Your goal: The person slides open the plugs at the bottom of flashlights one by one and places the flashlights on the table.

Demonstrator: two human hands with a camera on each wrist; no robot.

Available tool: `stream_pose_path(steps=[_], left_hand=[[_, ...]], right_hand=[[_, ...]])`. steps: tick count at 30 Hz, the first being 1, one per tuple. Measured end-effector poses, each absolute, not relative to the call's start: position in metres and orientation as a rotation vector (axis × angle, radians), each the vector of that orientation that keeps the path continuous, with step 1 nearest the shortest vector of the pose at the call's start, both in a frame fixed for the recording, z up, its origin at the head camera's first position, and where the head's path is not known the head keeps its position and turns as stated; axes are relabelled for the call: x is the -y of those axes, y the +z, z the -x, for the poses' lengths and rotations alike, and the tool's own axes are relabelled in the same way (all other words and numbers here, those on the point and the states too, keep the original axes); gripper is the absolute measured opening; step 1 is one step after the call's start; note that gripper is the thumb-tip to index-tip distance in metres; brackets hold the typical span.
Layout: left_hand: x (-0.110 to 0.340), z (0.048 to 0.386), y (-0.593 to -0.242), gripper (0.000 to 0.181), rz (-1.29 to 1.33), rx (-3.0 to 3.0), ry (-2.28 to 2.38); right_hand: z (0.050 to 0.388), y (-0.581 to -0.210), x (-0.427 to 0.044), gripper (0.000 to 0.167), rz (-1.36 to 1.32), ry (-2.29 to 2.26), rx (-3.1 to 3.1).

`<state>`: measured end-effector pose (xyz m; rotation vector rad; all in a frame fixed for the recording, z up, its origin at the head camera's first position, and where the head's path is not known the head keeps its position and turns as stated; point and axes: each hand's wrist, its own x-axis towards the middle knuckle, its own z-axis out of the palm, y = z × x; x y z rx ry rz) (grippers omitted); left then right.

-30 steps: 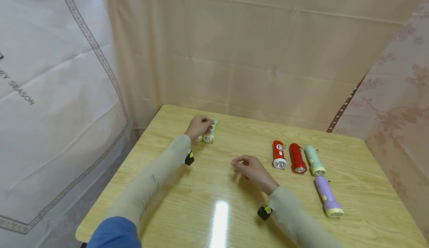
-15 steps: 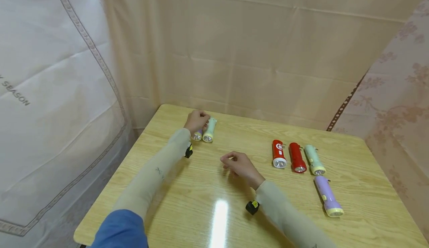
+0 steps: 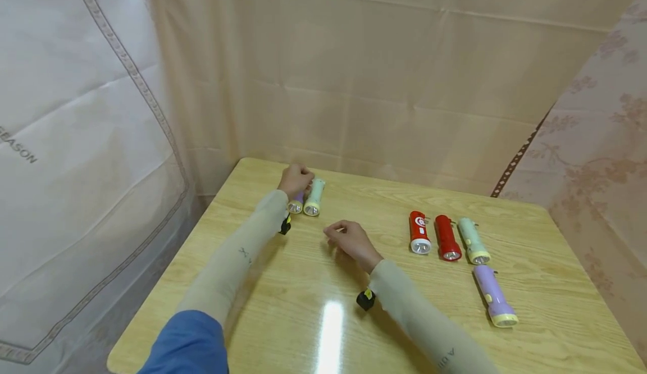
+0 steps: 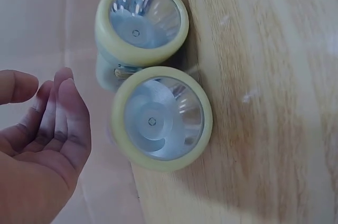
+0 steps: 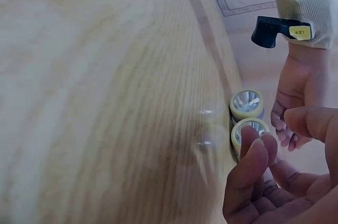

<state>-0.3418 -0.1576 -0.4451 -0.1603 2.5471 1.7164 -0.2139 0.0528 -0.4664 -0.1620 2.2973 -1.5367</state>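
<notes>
Hovering by smooth, cylindrical flashlights [image 3: 315,193], left hand [image 3: 295,181] and right hand [image 3: 356,243] curve, thumbs apart.

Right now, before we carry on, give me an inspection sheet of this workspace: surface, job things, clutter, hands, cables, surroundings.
Surface: glossy wood-grain table; bright reflection near the front.
Job things, left: yellow-rimmed purple flashlight, partly hidden, beside a yellow-rimmed mint-green flashlight.
Job things, right: white-rimmed red flashlight, plain red flashlight and second mint-green flashlight in a row; second purple flashlight nearer the person.
Clutter: nothing seen.
Left hand: by the left purple flashlight, holding nothing; contact unclear.
Right hand: above the table, holding nothing.
Cables: nothing seen.
Surroundings: beige cloth behind, whitish cloth left, floral cloth right.
</notes>
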Motion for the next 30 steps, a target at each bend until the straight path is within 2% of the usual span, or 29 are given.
stream_pose_path(steps=[11, 21, 30], left_hand=[[0.156, 0.345, -0.450, 0.014, 0.083, -2.817, 1.326], [0.153, 0.349, -0.451, 0.037, 0.035, -2.861, 1.172], [0.150, 0.347, -0.449, 0.035, 0.031, -2.894, 1.069]], right_hand=[[0.229, -0.475, -0.032, 0.032, 0.053, -1.636, -2.248], [0.242, -0.476, -0.011, 0.031, -0.015, -1.680, -2.270], [0.247, -0.483, 0.000, 0.035, -0.079, -1.667, -2.330]])
